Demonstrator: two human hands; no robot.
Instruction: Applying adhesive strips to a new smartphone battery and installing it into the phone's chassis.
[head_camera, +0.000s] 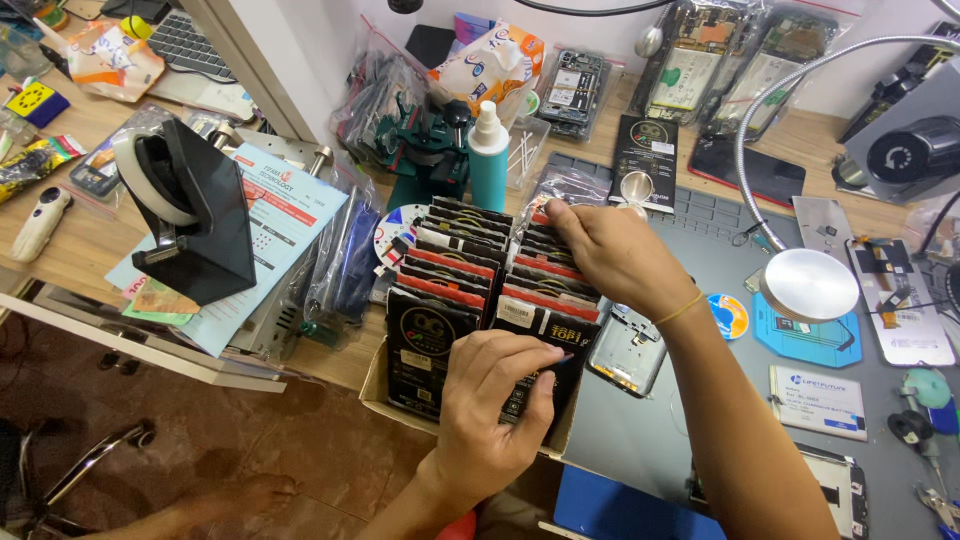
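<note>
A cardboard box (372, 385) of upright black packets (455, 262), in two rows, runs from 6 o'clock toward 12, at the desk's near edge. The left hand (492, 405), fingers curled, pinches the front packet (541, 330) at 6. The right hand (610, 250), palm down, grips packets at the far end.

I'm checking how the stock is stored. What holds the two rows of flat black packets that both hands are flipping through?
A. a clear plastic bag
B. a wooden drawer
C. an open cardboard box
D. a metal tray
C: the flat black packets stand in two rows inside an open brown cardboard box, with the left hand and right hand on the right row.
</note>
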